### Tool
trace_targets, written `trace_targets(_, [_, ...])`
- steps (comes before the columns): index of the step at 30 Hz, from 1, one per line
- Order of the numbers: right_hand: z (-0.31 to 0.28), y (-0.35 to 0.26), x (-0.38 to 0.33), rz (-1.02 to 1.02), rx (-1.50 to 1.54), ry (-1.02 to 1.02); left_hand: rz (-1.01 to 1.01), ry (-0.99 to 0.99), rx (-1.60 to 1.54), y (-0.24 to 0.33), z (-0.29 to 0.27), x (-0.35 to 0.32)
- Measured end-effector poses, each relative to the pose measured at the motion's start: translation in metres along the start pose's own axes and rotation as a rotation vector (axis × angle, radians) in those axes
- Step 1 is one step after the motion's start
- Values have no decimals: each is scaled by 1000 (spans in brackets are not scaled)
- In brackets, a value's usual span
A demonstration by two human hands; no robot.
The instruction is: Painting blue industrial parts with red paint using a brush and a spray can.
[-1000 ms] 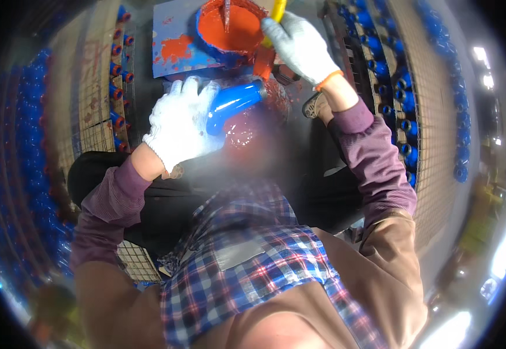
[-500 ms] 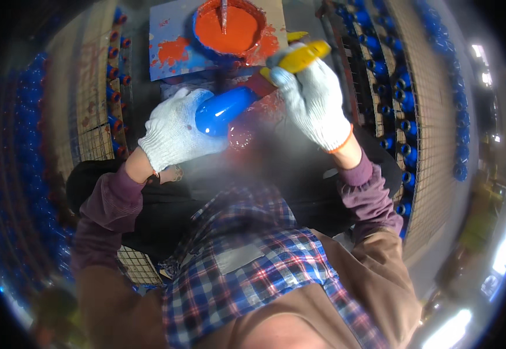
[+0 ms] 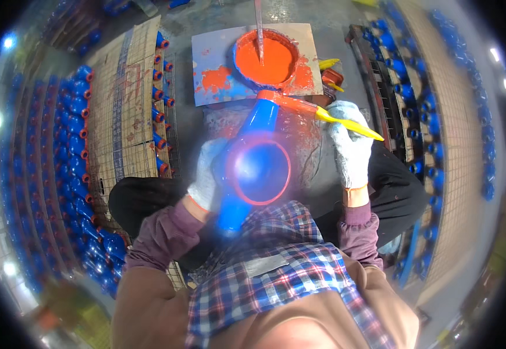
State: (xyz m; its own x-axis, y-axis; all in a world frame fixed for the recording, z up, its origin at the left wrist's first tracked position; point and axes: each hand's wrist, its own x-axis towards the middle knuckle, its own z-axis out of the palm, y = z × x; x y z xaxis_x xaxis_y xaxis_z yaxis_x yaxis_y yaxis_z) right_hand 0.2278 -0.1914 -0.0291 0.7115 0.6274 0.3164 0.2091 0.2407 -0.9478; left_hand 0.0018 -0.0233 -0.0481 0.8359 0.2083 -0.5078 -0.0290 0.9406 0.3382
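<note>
While the right hand [image 3: 351,148] is closed around a yellow-handled brush [image 3: 318,113], the left hand [image 3: 207,174] has its grip on the side of a blue fitting [image 3: 262,122], its fingertips hidden behind the piece. The fitting is held up in front of the plaid apron [image 3: 267,294], its wide, red-rimmed mouth facing upward and its narrow end pointing away. Against that narrow end, which wears a red band, lies the brush's red tip.

To my eye, good work here means a light, flat touch, with the left hand rolling the piece so the coat runs evenly round and its edge stays straight. An overloaded brush could drip down the blue wall, and a glove straying onto the mouth's rim might smear it.

Just beyond the narrow end sits a bucket [image 3: 237,71] of red-orange paint [image 3: 279,64], a thin stick [image 3: 259,26] standing in it, over a spattered board [image 3: 202,55]. Farther out, blue fittings line both sides, those on the left racks [image 3: 122,110] showing red ends.
</note>
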Motion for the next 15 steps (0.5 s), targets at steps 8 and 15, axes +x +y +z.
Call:
trace_targets(8, [6,13,-21,116,94,125,-233,-607,-533,-46,30,9])
trace_targets(15, [-25,-5,-16,150,6,202,189,-430,-116,-22,56,2])
